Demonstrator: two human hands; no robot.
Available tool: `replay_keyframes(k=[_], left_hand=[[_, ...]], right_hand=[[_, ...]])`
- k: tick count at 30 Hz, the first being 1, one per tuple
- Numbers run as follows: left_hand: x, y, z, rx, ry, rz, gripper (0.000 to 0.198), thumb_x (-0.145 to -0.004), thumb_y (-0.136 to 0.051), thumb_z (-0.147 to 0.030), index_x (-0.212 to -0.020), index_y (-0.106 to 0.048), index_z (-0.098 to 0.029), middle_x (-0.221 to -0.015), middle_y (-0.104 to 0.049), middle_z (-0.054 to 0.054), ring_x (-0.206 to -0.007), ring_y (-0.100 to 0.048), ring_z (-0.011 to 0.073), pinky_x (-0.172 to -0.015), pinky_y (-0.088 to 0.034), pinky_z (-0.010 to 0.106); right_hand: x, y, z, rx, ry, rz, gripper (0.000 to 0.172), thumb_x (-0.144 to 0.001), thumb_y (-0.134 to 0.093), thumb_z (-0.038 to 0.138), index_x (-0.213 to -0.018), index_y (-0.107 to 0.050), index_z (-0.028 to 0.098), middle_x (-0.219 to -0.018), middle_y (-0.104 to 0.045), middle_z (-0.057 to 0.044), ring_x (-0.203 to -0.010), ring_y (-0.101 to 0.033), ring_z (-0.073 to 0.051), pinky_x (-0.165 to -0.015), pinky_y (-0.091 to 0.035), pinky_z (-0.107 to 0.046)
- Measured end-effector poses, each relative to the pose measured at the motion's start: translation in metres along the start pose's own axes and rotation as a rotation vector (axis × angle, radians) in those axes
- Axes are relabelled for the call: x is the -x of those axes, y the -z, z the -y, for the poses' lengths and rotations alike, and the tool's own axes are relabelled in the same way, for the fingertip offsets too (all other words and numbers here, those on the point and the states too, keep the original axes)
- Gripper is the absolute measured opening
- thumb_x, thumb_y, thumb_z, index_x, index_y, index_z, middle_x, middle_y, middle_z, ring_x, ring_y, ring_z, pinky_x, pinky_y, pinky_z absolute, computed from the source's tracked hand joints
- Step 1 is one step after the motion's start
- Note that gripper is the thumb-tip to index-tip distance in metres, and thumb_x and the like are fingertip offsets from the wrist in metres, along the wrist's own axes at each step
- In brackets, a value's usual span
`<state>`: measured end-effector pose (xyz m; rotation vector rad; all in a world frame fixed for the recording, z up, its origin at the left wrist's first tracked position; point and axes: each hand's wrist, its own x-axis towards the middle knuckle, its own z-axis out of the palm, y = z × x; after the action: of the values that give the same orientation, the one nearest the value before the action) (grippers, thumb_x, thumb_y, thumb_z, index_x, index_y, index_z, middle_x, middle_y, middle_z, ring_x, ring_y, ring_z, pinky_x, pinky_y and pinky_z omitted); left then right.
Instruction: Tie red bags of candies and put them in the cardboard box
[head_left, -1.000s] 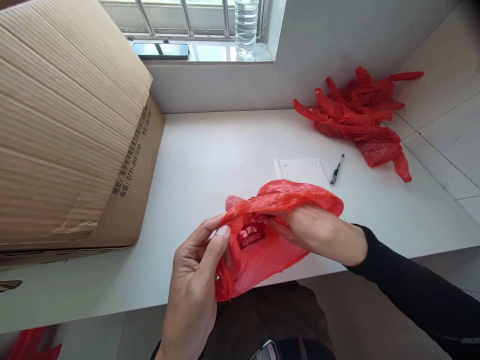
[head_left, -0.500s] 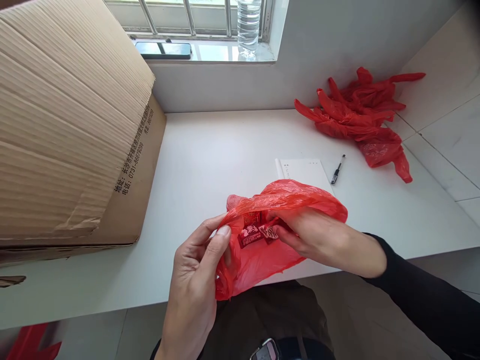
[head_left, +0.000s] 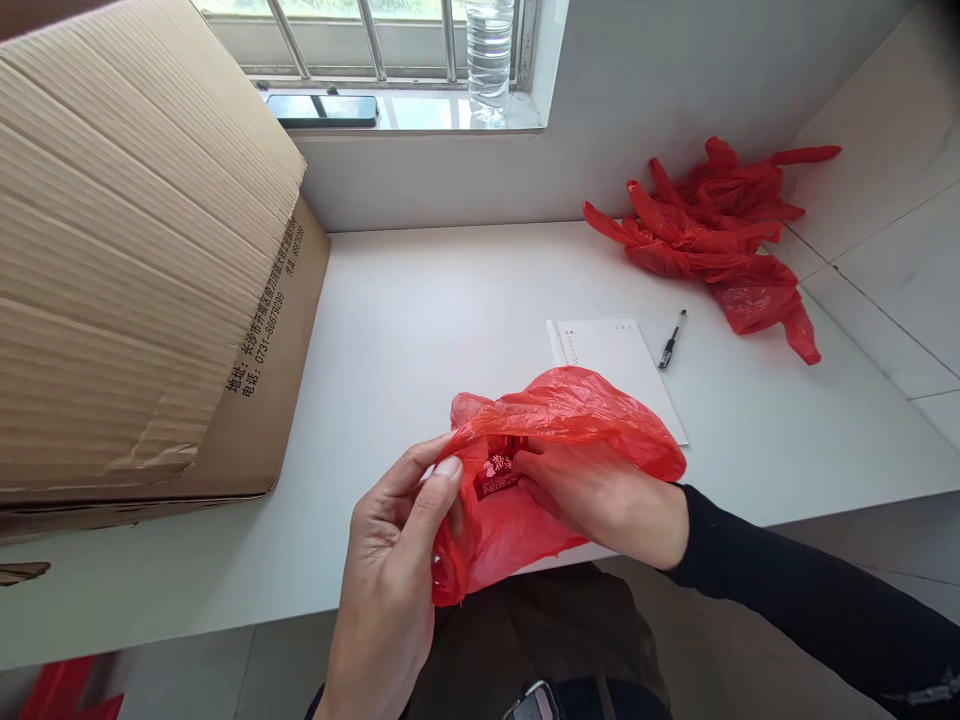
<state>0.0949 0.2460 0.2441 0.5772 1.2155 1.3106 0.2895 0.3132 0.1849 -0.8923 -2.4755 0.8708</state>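
Observation:
A thin red plastic bag (head_left: pixel 592 405) lies at the table's front edge with its mouth toward me. My left hand (head_left: pixel 405 530) pinches the left side of its rim between thumb and fingers. Inside rests a small dark-red packet (head_left: pixel 496 472) with pale printed characters. Reaching in from the right, my right hand (head_left: pixel 592 495) is inside the bag up to about the wrist. Its fingers are curled beside the packet, and their tips are hidden, so what they grip does not show.
A large cardboard box (head_left: pixel 142 260) stands at the left. Beyond the bag lie a white notebook (head_left: pixel 607 350) and a pen (head_left: pixel 673 340). Crumpled red bags (head_left: pixel 712 230) are heaped at the back right. The windowsill holds a phone (head_left: pixel 322 110) and a water bottle (head_left: pixel 490 60).
My right hand has pushed deeper into the bag, leftward. The packet seen at its fingers before is now hidden. My left hand keeps its pinch on the rim.

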Motion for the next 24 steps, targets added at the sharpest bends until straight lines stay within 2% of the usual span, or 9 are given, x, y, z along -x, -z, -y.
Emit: replay_keyframes(k=[3,6,8,12,15,18,21,24], left_hand=[[0.000,0.001,0.000,0.009,0.000,-0.006,0.016,-0.092,-0.073,-0.032,-0.107,-0.080,-0.034,-0.099,-0.075,-0.003,-0.082,-0.066,0.0121,-0.067,-0.055,0.016],[-0.001,0.000,-0.001,0.004,0.001,0.004,0.017,-0.093,-0.072,-0.033,-0.108,-0.080,-0.033,-0.102,-0.075,-0.002,-0.085,-0.068,0.0137,-0.071,-0.056,0.019],[-0.002,0.000,-0.001,-0.002,0.004,0.015,0.018,-0.094,-0.072,-0.034,-0.110,-0.079,-0.033,-0.104,-0.076,-0.002,-0.087,-0.068,0.0140,-0.071,-0.056,0.019],[-0.002,0.002,0.001,-0.005,-0.001,0.013,0.018,-0.093,-0.072,-0.033,-0.110,-0.079,-0.033,-0.103,-0.076,-0.003,-0.089,-0.069,0.0137,-0.068,-0.055,0.016],[-0.001,0.005,0.001,0.004,0.010,0.011,0.019,-0.094,-0.071,-0.033,-0.111,-0.079,-0.033,-0.101,-0.075,-0.003,-0.088,-0.068,0.0134,-0.069,-0.055,0.016],[-0.001,0.006,0.001,0.008,0.017,0.016,0.019,-0.095,-0.070,-0.032,-0.112,-0.078,-0.034,-0.102,-0.074,-0.003,-0.083,-0.065,0.0117,-0.072,-0.056,0.017],[-0.002,0.005,0.000,0.027,0.014,0.011,0.015,-0.095,-0.071,-0.031,-0.107,-0.079,-0.032,-0.095,-0.072,-0.004,-0.077,-0.061,0.0082,-0.069,-0.054,0.013],[-0.003,0.002,0.000,0.033,0.022,0.011,0.013,-0.094,-0.072,-0.032,-0.105,-0.078,-0.030,-0.090,-0.070,-0.004,-0.075,-0.059,0.0074,-0.067,-0.052,0.011]], right_hand=[[0.000,0.002,-0.007,-0.100,-0.047,-0.047,0.039,-0.109,-0.025,0.019,-0.127,-0.059,0.028,-0.122,-0.072,-0.004,-0.112,-0.070,-0.019,-0.096,-0.063,-0.036],[0.000,0.011,-0.012,-0.103,-0.041,-0.106,0.042,-0.109,-0.026,0.023,-0.141,-0.052,0.031,-0.133,-0.067,-0.003,-0.120,-0.067,-0.020,-0.102,-0.061,-0.037],[0.000,0.016,-0.016,-0.091,-0.020,-0.104,0.040,-0.109,-0.031,0.026,-0.144,-0.048,0.032,-0.132,-0.067,-0.002,-0.120,-0.067,-0.021,-0.105,-0.060,-0.038],[-0.003,0.019,-0.023,0.035,0.054,-0.131,0.033,-0.107,-0.036,0.022,-0.134,-0.054,0.027,-0.117,-0.070,-0.004,-0.119,-0.067,-0.023,-0.109,-0.057,-0.042],[-0.002,0.018,-0.027,0.092,0.081,-0.140,0.030,-0.106,-0.038,0.019,-0.128,-0.058,0.025,-0.118,-0.070,-0.006,-0.122,-0.066,-0.025,-0.110,-0.056,-0.046],[0.008,0.018,-0.025,0.146,0.090,-0.129,0.037,-0.105,-0.041,0.016,-0.138,-0.054,0.027,-0.121,-0.071,-0.005,-0.122,-0.067,-0.025,-0.109,-0.057,-0.045],[0.015,0.020,-0.016,0.214,0.096,-0.130,0.051,-0.104,-0.041,0.014,-0.153,-0.039,0.026,-0.136,-0.067,-0.007,-0.131,-0.062,-0.026,-0.115,-0.053,-0.047],[0.009,0.020,-0.009,0.289,0.087,-0.146,0.053,-0.105,-0.043,0.018,-0.157,-0.035,0.027,-0.144,-0.063,-0.006,-0.136,-0.059,-0.027,-0.118,-0.050,-0.048]])
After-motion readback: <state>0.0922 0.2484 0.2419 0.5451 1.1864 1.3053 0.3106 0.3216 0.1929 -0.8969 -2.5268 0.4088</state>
